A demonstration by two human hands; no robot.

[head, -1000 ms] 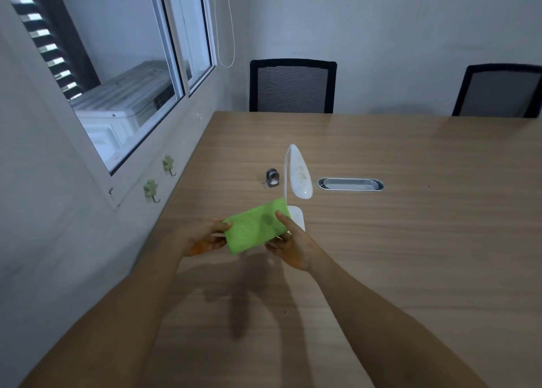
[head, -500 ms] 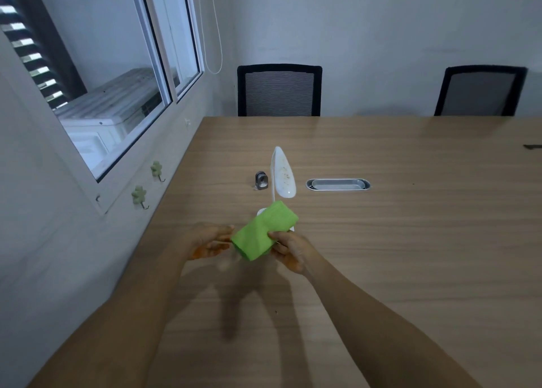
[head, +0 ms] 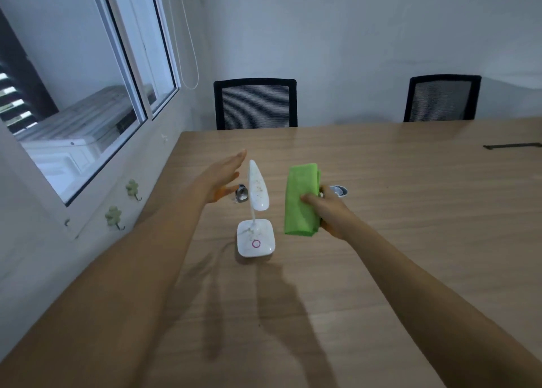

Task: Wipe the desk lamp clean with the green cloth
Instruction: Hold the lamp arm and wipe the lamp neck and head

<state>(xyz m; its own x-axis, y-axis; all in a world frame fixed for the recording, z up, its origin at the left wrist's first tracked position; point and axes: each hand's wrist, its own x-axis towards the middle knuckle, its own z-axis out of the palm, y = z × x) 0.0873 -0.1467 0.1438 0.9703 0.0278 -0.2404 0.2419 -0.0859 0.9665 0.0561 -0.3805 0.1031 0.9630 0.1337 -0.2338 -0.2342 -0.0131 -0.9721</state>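
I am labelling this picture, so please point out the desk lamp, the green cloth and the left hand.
desk lamp (head: pixel 258 186): head view, on the speckled lamp head.
green cloth (head: pixel 300 200): head view, on its folded front face.
left hand (head: pixel 224 179): head view, on the open palm.

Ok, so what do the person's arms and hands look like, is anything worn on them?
Both forearms are bare right to the bottom edge of the view: no sleeves, gloves, watch or bracelet show. The left hand and the right hand show no ring that I can make out. Orange-tinted patches show on both hands.
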